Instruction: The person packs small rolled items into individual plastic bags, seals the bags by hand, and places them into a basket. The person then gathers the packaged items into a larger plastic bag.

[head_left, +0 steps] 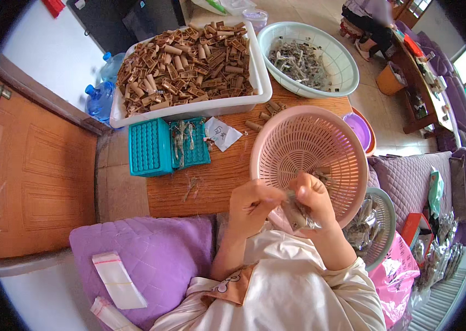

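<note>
Both my hands are over the near rim of a pink plastic colander (268,160), close to my lap. Between them hangs a small clear plastic bag (298,216) with a brownish piece inside. My right hand (316,199) is closed on its upper edge. My left hand (252,205), slightly blurred, pinches at the bag's other side with bent fingers. A few brown pieces (322,172) lie in the colander just beyond my right hand. Left of the colander, a teal rack (150,148) with rows of round holes stands beside a teal tray (194,160) holding thin wired parts.
A white tub (263,83) heaped with brown plastic casings (189,66) stands on the wooden table (219,187). Right of it sits a pale green basket (348,60) of small parts. Another basket (390,220) of bagged pieces is at my right. White packets (120,278) lie on a purple cushion (172,248).
</note>
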A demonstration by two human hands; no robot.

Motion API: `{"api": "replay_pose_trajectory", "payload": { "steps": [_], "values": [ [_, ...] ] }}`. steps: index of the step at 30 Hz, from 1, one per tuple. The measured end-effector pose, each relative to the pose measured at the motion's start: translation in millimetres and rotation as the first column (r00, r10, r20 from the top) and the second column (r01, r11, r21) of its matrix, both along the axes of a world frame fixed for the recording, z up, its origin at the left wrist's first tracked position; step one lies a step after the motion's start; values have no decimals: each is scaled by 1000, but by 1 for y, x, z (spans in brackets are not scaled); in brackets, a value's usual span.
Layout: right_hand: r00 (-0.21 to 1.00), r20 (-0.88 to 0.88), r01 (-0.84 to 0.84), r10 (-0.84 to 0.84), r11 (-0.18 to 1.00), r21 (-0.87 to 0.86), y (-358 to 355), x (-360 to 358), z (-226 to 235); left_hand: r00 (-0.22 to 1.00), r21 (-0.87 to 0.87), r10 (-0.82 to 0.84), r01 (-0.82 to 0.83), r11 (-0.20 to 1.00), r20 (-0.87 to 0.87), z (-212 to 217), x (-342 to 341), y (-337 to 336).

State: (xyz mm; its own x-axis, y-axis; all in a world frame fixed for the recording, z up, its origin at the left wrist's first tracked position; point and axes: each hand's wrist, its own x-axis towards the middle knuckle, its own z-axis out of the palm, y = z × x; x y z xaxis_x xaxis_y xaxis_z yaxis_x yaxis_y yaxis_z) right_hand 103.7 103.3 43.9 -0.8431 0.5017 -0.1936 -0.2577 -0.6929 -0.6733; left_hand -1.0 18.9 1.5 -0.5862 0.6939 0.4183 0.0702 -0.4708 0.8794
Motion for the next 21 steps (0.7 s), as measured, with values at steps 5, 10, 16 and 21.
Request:
{"api": "replay_pose_trajectory", "payload": {
  "steps": [5, 10, 16, 21],
  "values": [
    [998, 67, -4, -19, 948, 320, 21, 30, 11, 929, 192, -362, 342, 920, 81, -11, -19, -10],
    [882, 28, 433, -470, 833, 344, 42, 72, 14, 491, 571, -566, 158, 806, 663, -6, -46, -14],
    [711, -29, 693, -703, 691, 206, 69, 121, -8, 370, 807, -750, 4, 591, 548, 48, -96, 11],
    [611, 128, 770, -782, 624, 133, 74, 138, -19, 375, 874, -850, 169, 455, 370, 188, -185, 45]
  ]
}}
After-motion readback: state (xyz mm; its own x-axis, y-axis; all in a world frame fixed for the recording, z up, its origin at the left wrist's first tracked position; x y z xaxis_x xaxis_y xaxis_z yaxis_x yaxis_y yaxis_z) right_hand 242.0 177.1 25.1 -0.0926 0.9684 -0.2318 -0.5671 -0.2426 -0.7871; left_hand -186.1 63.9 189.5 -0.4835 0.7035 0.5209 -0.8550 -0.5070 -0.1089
